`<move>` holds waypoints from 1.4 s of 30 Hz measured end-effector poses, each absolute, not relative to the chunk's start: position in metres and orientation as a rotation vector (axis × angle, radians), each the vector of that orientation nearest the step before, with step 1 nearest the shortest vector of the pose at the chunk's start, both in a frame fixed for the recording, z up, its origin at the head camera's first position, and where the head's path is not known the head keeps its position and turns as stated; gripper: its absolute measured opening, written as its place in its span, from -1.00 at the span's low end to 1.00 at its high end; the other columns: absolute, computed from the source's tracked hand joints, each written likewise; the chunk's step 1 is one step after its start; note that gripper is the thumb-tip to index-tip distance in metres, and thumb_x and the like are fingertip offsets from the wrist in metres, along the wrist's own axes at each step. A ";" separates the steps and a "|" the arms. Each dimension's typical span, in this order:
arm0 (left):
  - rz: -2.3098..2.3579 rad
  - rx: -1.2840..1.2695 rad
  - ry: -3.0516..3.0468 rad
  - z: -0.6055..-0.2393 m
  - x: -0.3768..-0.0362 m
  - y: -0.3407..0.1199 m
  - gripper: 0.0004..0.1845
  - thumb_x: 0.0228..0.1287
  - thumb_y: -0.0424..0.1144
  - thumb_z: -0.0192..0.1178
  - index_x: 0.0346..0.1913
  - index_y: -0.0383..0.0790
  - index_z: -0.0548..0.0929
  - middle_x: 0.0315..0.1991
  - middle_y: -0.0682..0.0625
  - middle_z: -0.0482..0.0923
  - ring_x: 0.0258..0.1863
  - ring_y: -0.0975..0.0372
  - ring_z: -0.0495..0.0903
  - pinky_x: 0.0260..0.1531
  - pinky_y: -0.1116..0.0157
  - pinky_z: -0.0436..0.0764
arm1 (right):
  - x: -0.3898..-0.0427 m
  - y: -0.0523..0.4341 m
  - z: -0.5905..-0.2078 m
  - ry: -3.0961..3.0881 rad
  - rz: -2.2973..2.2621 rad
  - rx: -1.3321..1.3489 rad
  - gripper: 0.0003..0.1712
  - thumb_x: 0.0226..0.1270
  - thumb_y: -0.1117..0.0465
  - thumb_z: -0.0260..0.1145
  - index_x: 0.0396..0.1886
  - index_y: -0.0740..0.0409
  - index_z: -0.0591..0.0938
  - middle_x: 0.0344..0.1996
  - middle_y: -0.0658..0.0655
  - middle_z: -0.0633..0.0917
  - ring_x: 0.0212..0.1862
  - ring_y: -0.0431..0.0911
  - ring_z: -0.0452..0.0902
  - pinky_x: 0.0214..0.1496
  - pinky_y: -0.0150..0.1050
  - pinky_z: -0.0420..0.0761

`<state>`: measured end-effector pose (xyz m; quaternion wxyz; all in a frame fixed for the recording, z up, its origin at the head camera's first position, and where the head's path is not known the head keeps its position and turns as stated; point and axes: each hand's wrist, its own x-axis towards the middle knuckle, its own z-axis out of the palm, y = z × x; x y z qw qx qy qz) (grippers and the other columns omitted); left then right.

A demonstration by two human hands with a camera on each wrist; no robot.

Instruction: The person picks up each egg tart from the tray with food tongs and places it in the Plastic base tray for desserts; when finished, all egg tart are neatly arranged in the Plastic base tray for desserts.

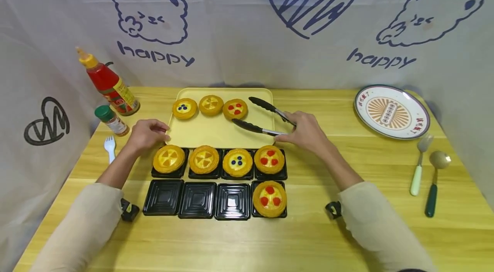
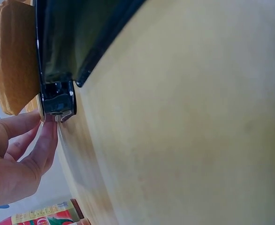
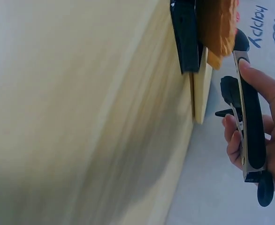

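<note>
My left hand (image 1: pixel 146 134) pinches the left rim of a pale yellow tray (image 1: pixel 204 132) between thumb and fingers. In my right hand (image 1: pixel 305 132) is a pair of black-tipped metal tongs (image 1: pixel 264 130), spread apart over the tray's right side. The lower tip lies close to a tart with red toppings (image 1: pixel 235 109). Beside that tart on the tray sit one with orange wedges (image 1: pixel 211 105) and one with blue berries (image 1: pixel 184 108). The right wrist view shows the tongs' black handle (image 3: pixel 254 126) against the palm, with the thumb along it.
Black square plastic trays (image 1: pixel 162 197) stand in two rows before the yellow tray; several hold tarts (image 1: pixel 269 199). At left are a sauce bottle (image 1: pixel 112 87), a green-capped shaker (image 1: pixel 112 120) and a fork (image 1: pixel 109 147). A plate (image 1: pixel 391 112), another fork (image 1: pixel 418 169) and a spoon (image 1: pixel 434 182) lie right.
</note>
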<state>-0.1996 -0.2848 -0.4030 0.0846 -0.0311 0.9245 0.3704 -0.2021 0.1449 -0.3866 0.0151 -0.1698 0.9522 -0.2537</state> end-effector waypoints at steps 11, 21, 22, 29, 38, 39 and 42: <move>1.110 -0.102 2.755 -0.404 -0.200 -0.284 -0.70 0.16 -0.37 0.28 -0.06 -0.46 0.60 -0.16 -0.34 0.62 -0.34 0.19 0.58 -0.40 0.45 0.52 | -0.210 0.129 -0.384 2.940 -0.821 -0.506 -0.16 0.01 -0.08 0.49 0.25 0.23 0.47 -0.14 0.28 0.69 -0.34 -0.02 0.48 -0.34 -0.22 0.44; 1.105 -0.094 2.764 -0.398 -0.202 -0.284 -0.70 0.16 -0.36 0.27 -0.06 -0.45 0.60 -0.17 -0.34 0.62 -0.43 0.31 0.53 -0.45 0.43 0.52 | -0.135 0.169 -0.348 2.989 -0.767 -0.697 -0.18 -0.05 -0.02 0.54 0.21 0.24 0.52 -0.19 0.19 0.70 -0.44 -0.14 0.45 -0.38 -0.29 0.42; 1.100 -0.092 2.767 -0.398 -0.202 -0.284 -0.70 0.16 -0.36 0.27 -0.07 -0.45 0.60 -0.17 -0.33 0.62 -0.43 0.31 0.53 -0.45 0.43 0.52 | -0.126 0.172 -0.347 2.987 -0.760 -0.730 -0.18 -0.07 -0.03 0.54 0.19 0.25 0.53 -0.18 0.18 0.71 -0.44 -0.16 0.46 -0.38 -0.32 0.42; 1.094 -0.103 2.757 -0.401 -0.200 -0.285 -0.70 0.17 -0.35 0.27 -0.07 -0.46 0.59 -0.18 -0.31 0.61 -0.44 0.32 0.51 -0.46 0.43 0.51 | -0.072 0.181 -0.355 2.887 -0.817 -0.883 -0.26 -0.14 -0.03 0.57 0.09 0.19 0.62 -0.26 0.00 0.70 -0.48 -0.36 0.37 -0.49 -0.46 0.39; 1.082 -0.096 2.779 -0.402 -0.200 -0.284 -0.71 0.16 -0.35 0.28 -0.08 -0.45 0.60 -0.20 -0.31 0.62 -0.43 0.29 0.52 -0.47 0.44 0.50 | -0.046 0.168 -0.377 2.786 -0.844 -0.879 -0.25 -0.11 -0.02 0.56 0.12 0.17 0.60 -0.25 -0.02 0.68 -0.46 -0.35 0.35 -0.47 -0.49 0.41; 1.081 -0.095 2.780 -0.402 -0.200 -0.284 -0.70 0.15 -0.35 0.28 -0.08 -0.45 0.60 -0.20 -0.31 0.62 -0.43 0.30 0.51 -0.47 0.44 0.50 | -0.046 0.166 -0.379 2.783 -0.844 -0.876 -0.25 -0.11 -0.03 0.56 0.12 0.18 0.60 -0.23 -0.01 0.69 -0.46 -0.34 0.37 -0.48 -0.50 0.41; 1.082 -0.092 2.780 -0.402 -0.200 -0.284 -0.70 0.15 -0.35 0.29 -0.08 -0.46 0.60 -0.20 -0.31 0.62 -0.43 0.30 0.52 -0.47 0.45 0.50 | -0.045 0.163 -0.379 2.778 -0.821 -0.864 -0.22 -0.10 -0.04 0.55 0.14 0.22 0.58 -0.13 0.05 0.71 -0.45 -0.32 0.42 -0.48 -0.51 0.44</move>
